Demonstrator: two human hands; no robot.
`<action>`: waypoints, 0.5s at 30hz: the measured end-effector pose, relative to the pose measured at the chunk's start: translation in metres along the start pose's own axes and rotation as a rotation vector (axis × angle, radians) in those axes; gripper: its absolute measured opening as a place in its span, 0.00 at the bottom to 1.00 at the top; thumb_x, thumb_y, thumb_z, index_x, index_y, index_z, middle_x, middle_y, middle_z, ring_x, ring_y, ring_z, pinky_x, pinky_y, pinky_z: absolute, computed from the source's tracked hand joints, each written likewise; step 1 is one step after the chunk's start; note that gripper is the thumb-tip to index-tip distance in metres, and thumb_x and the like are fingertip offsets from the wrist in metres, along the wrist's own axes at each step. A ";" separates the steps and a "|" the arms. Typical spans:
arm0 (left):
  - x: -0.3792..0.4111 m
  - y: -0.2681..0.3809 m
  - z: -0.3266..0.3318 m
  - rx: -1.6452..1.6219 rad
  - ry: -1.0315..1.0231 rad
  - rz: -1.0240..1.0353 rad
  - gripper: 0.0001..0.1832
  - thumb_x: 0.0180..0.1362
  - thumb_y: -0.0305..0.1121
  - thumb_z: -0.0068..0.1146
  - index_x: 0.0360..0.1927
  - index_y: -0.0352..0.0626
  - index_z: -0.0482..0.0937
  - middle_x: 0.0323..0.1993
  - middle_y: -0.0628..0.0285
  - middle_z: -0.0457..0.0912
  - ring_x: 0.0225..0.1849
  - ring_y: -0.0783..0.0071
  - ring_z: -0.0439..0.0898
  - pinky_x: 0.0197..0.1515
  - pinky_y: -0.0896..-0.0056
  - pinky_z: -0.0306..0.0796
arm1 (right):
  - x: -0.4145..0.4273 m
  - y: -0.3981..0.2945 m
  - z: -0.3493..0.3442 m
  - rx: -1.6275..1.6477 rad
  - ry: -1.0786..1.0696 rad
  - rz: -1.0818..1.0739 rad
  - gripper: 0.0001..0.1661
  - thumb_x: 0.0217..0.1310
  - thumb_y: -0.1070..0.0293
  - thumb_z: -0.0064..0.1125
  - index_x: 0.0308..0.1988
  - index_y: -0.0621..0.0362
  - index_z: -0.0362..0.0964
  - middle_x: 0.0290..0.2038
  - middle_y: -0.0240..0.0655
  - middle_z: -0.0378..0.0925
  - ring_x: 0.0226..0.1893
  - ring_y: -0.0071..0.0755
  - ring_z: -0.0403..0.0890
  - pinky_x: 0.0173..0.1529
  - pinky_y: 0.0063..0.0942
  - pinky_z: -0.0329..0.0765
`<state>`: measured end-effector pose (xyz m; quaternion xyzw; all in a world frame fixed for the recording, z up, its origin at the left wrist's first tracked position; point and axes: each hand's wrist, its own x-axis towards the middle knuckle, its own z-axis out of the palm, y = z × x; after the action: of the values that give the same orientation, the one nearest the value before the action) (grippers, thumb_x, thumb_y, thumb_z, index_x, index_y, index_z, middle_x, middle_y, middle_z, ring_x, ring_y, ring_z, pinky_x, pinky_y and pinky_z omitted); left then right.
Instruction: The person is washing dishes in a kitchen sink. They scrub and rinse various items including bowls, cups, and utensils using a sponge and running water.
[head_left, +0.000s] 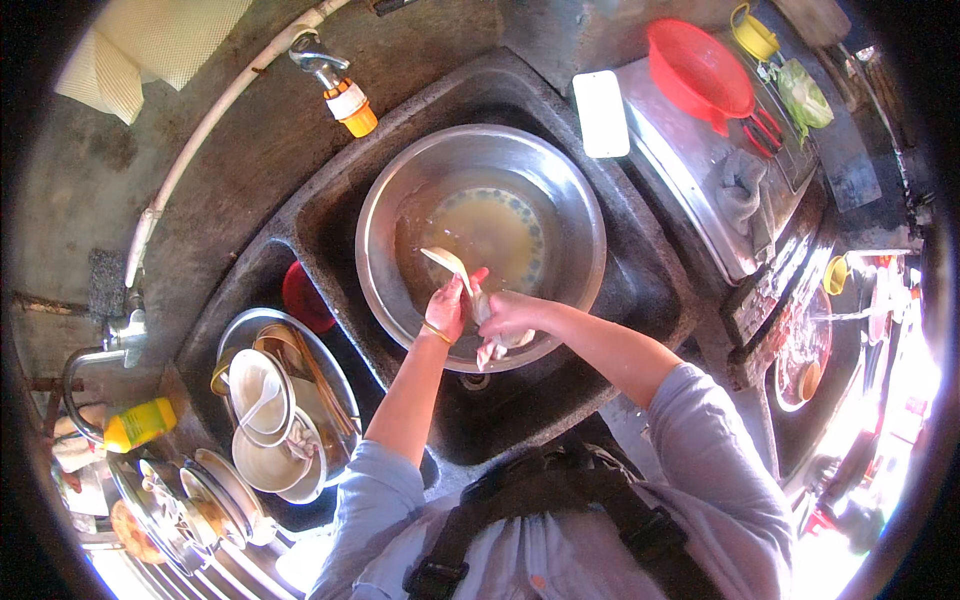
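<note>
A large steel basin (382, 225) stands in a dark stone sink, with cloudy water (491, 221) in it. Over its near side, my left hand (448, 307) holds a pale utensil (444, 260), perhaps a spoon; its exact kind is unclear. My right hand (506, 313) is closed around a whitish, wet cloth-like piece (496, 351) beside the left hand. Part of that piece hangs below the fingers near the basin's rim. Both hands are close together, and the fingers partly hide what lies between them.
A basin of bowls (225, 330) stands in the smaller sink at left, near a yellow bottle (140, 425). A tap with an orange nozzle (351, 109) is at the back. A white phone-like slab (601, 114) lies on the sink edge; a red colander (697, 71) is behind right.
</note>
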<state>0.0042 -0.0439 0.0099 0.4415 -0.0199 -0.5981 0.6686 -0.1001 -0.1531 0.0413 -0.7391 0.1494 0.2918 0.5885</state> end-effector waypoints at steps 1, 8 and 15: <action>0.003 -0.002 -0.002 -0.101 0.022 -0.004 0.17 0.56 0.43 0.41 0.37 0.38 0.71 0.40 0.55 0.74 0.44 0.69 0.70 0.50 0.69 0.61 | 0.000 -0.008 -0.005 -0.237 0.003 0.089 0.19 0.34 0.66 0.59 0.32 0.64 0.70 0.30 0.44 0.75 0.30 0.34 0.75 0.36 0.26 0.70; 0.027 -0.015 -0.033 0.672 0.640 -0.401 0.11 0.53 0.34 0.38 0.26 0.36 0.69 0.12 0.59 0.70 0.11 0.64 0.69 0.15 0.64 0.66 | 0.012 0.020 -0.022 -0.233 0.779 0.520 0.36 0.30 0.57 0.65 0.41 0.58 0.58 0.41 0.43 0.63 0.41 0.46 0.71 0.44 0.37 0.69; 0.008 -0.037 -0.007 0.170 0.362 -0.612 0.08 0.49 0.23 0.41 0.32 0.49 0.63 0.16 0.66 0.64 0.12 0.76 0.61 0.11 0.74 0.56 | 0.016 0.054 -0.008 -0.339 0.846 -0.195 0.24 0.34 0.72 0.57 0.39 0.47 0.66 0.37 0.34 0.66 0.37 0.41 0.70 0.41 0.35 0.71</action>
<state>-0.0189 -0.0425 -0.0214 0.5796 0.1824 -0.6789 0.4122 -0.1160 -0.1729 -0.0093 -0.8896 0.2561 -0.0718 0.3714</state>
